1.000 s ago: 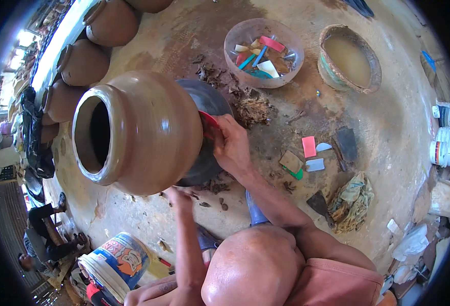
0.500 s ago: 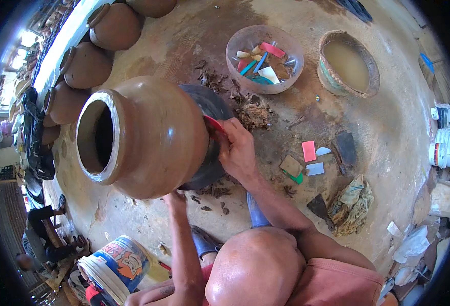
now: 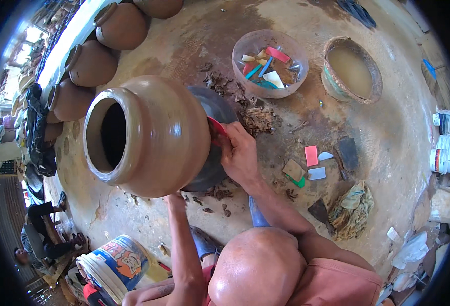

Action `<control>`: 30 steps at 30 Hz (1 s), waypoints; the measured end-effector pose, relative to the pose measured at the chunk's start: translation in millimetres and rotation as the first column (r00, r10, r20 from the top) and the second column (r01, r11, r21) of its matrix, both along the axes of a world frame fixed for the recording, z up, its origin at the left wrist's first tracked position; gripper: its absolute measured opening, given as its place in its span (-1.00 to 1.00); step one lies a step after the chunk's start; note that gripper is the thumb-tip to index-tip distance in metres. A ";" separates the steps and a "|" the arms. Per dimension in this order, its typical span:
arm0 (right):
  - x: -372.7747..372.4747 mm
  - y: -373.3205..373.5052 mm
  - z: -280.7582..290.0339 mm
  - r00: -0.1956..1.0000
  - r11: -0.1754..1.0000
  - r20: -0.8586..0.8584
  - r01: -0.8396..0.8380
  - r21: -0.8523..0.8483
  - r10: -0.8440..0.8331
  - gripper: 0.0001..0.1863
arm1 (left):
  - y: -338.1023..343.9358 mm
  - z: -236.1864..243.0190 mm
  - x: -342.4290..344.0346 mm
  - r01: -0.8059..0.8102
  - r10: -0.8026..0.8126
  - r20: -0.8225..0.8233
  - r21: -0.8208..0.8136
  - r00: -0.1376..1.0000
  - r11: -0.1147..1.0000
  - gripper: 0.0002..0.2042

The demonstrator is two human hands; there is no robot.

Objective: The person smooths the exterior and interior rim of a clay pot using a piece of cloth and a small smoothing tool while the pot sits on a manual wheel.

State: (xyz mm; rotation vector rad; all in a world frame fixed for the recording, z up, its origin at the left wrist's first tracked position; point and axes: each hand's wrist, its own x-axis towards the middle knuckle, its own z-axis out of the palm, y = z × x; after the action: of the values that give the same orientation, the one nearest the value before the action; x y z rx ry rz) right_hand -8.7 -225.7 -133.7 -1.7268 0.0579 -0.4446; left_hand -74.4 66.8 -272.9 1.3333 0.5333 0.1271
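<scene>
A large wet brown clay pot (image 3: 166,135) stands on a dark round wheel (image 3: 222,115), its wide mouth toward the left. My right hand (image 3: 239,152) grips a flat red scraper (image 3: 216,127) and presses its edge against the pot's lower wall, close to the wheel. Beneath the pot's near side, my left hand (image 3: 175,201) reaches in; its fingers are hidden by the pot, so its grip does not show.
Clay scraps (image 3: 258,120) lie beside the wheel. Farther off stand a clear basin (image 3: 237,58) of tools and a tub (image 3: 332,84) of murky water. Scraper pieces (image 3: 311,155) and a rag (image 3: 355,209) lie rightward. Finished pots (image 3: 92,64) line the left; a bucket (image 3: 110,260) stands near.
The whole view has shifted slightly, so most things appear a little farther right. My right hand keeps the red scraper against the pot's lower wall; my left stays under its near side.
</scene>
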 end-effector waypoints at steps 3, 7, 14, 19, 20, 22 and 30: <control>-0.8 -0.8 3.3 1.000 1.000 -0.002 -0.005 0.010 0.005 -0.66 | -37.8 -22.0 3.3 -0.272 0.290 -0.142 0.134 0.946 0.953 -0.28; -5.1 -11.0 -6.9 1.000 0.998 -0.018 0.001 -0.064 -0.002 -0.67 | -147.5 19.9 -43.8 -0.345 0.159 -0.531 -0.271 0.832 0.899 -0.19; -5.6 -14.0 3.3 1.000 0.999 0.009 -0.021 -0.039 0.021 -0.65 | -22.9 24.3 2.1 0.187 -0.184 0.065 -0.045 0.981 0.981 -0.26; -6.7 -17.6 9.9 0.999 0.995 0.043 -0.015 -0.094 0.020 -0.67 | -126.2 46.7 0.1 -0.462 0.439 -0.341 0.016 0.831 0.887 -0.30; -6.3 -21.0 7.8 0.999 0.995 0.036 -0.005 -0.098 0.008 -0.65 | -135.5 16.9 -20.4 -0.483 0.390 -0.424 -0.135 0.818 0.865 -0.29; -9.5 -21.2 6.8 1.000 0.997 0.016 -0.001 -0.073 0.002 -0.63 | -143.0 10.0 -55.2 -0.146 -0.060 -0.557 -0.318 0.828 0.937 -0.25; -11.8 -9.4 26.9 0.998 0.996 0.049 -0.041 -0.077 0.044 -0.57 | -21.4 -53.6 -2.8 -0.274 0.250 -0.236 -0.079 0.939 0.958 -0.31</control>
State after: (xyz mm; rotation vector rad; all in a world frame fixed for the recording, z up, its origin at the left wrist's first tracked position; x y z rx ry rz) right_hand -20.5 -235.1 -106.8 -1.7867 -0.0324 -0.4639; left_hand -77.2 45.5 -326.4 1.1697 0.8983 0.1652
